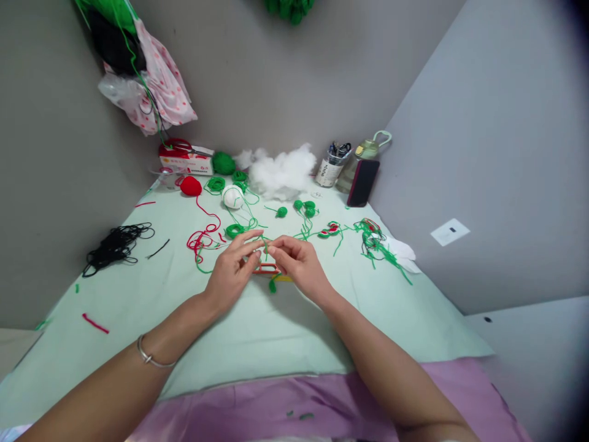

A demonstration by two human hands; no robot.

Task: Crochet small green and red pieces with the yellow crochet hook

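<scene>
Above the middle of the table my left hand (231, 275) and my right hand (302, 265) meet at the fingertips. Between them runs a thin strand of green yarn (265, 246). My left hand is closed around the strand, its index finger stretched forward. Thumb and forefinger of my right hand pinch the yarn; any small tool there is hidden. Just below lies an orange-framed object (267, 268), partly covered by my hands, with a yellow edge beside it. A small green yarn piece (272, 286) is in front of it.
Red yarn (191, 186), a white ball (232, 196), green yarn balls (224, 163) and fluffy white stuffing (281, 173) line the back. Black cord (115, 247) lies left. Crocheted pieces (330, 230) and yarn scraps lie right, near a phone (363, 183), bottle (367, 149) and pen cup (330, 170).
</scene>
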